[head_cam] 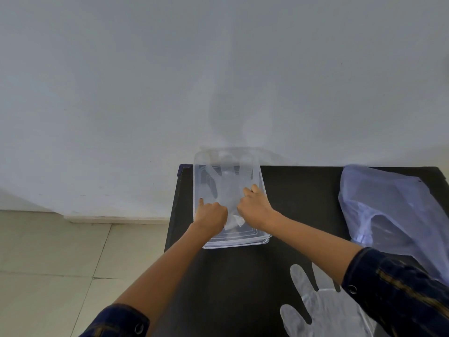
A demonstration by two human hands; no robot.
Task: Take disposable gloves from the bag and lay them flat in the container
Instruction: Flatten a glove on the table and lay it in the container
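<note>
A clear plastic container (199,176) stands at the back left of a black table (298,203). Inside it lies a transparent disposable glove (227,183), fingers pointing away from me. Both hands rest in the container on the glove's cuff end: my left hand (211,215) with fingers curled and the index finger stretched out, my right hand (255,206) with curled fingers pinching the glove's edge. A crumpled bit of cuff (234,221) shows between them. Another clear glove (323,310) lies flat on the table near my right forearm. The pale translucent bag (393,210) lies at the right.
A white wall rises directly behind the table. The table's left edge (173,215) runs just beside the container, with tiled floor (60,263) below it. The bag reaches the table's right side.
</note>
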